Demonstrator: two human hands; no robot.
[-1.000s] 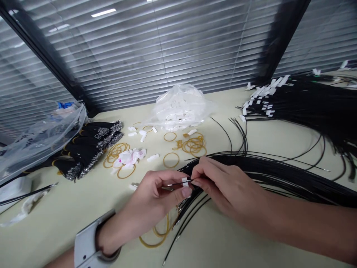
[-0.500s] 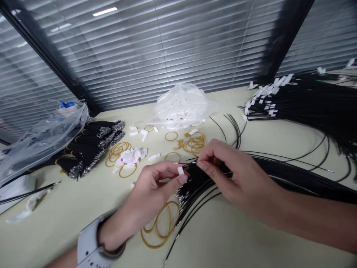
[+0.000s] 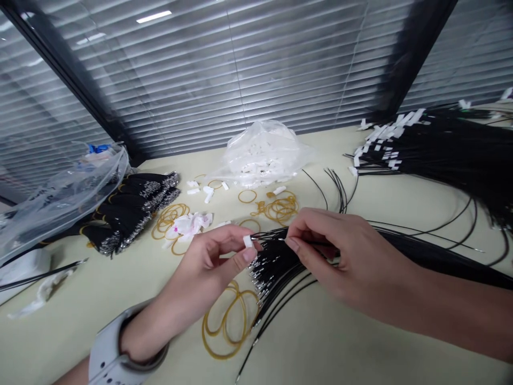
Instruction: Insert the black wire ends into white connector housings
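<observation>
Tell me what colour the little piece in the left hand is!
The little piece is white, seen in the head view.

Slatted blinds [image 3: 240,69] behind the pale table [image 3: 120,289], crossed by dark posts [image 3: 422,59]; toward the left, crumpled pink-stained tissue [image 3: 192,223] against yellow rubber bands [image 3: 171,213]; farther left, clear plastic bag [image 3: 72,182] near white object [image 3: 28,267].

Lit coolly, with a white streak [image 3: 154,16] glaring across the blinds [image 3: 240,80]; shadowed softly on the table [image 3: 336,342]; smeared in fine detail.
</observation>
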